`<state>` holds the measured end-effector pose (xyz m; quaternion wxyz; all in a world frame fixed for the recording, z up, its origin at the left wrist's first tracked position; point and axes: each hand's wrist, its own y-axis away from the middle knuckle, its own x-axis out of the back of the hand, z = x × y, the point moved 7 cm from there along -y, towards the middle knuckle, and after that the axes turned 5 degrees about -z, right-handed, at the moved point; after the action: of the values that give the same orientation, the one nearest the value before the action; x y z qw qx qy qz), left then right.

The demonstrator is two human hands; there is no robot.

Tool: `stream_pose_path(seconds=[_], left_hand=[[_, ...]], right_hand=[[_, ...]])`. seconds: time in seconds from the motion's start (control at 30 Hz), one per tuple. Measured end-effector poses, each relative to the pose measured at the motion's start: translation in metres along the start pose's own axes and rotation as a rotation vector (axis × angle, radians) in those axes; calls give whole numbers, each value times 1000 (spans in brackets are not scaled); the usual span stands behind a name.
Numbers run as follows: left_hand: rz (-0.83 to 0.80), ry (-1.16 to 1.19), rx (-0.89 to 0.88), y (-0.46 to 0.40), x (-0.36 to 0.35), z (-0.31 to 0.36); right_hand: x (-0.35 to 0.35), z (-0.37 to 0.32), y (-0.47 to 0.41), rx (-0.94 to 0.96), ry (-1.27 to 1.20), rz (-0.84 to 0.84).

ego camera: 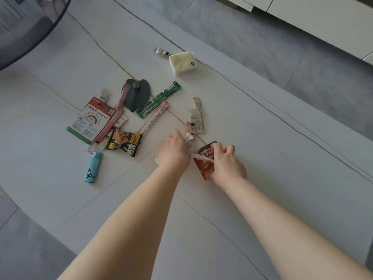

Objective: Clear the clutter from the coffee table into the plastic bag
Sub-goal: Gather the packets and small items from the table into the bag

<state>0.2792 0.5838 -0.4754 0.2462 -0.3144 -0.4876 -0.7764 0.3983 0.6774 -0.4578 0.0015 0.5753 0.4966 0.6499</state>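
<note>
1. Both forearms reach out over the pale counter [262, 138] from the near edge, so the two hands can work side by side on the closest litter.
2. Right hand [226, 164]: its fingers are curled around one red snack wrapper [203, 170] and a thin clear sachet, pinching them together, likely to gather several pieces in one trip.
3. Left hand [173, 152]: its fingers grip a crumpled clear wrapper [189, 138], lifted just off the surface.
4. Beyond lie one teal lighter [93, 167], one black chip packet [124, 143], one red-and-green card pack [90, 120], and one pink [154, 119] and one green stick pack [159, 100].
5. About three clear sachets [196, 116] sit just past the hands.
6. Farthest are one grey pouch [139, 93], one tissue pack [182, 61] and one small tube [161, 51].
7. No plastic bag is in view.
</note>
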Motion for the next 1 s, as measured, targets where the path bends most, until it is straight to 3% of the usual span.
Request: stream_pose_path(seconds=[0.33,0.57,0.77,1.0], left_hand=[[-120,-56,113,62,-27,-43],[-75,22,193,129,-20,-78],[-65,436,365,218,-7,-114],[101,660,456,356,31,-167]], right_hand=[[-9,-11,37,28,148,-50],[-26,-35,77,137,113,-163],[-25,-59,150,249,40,-303],[-27,-124,264,454,6,-421]])
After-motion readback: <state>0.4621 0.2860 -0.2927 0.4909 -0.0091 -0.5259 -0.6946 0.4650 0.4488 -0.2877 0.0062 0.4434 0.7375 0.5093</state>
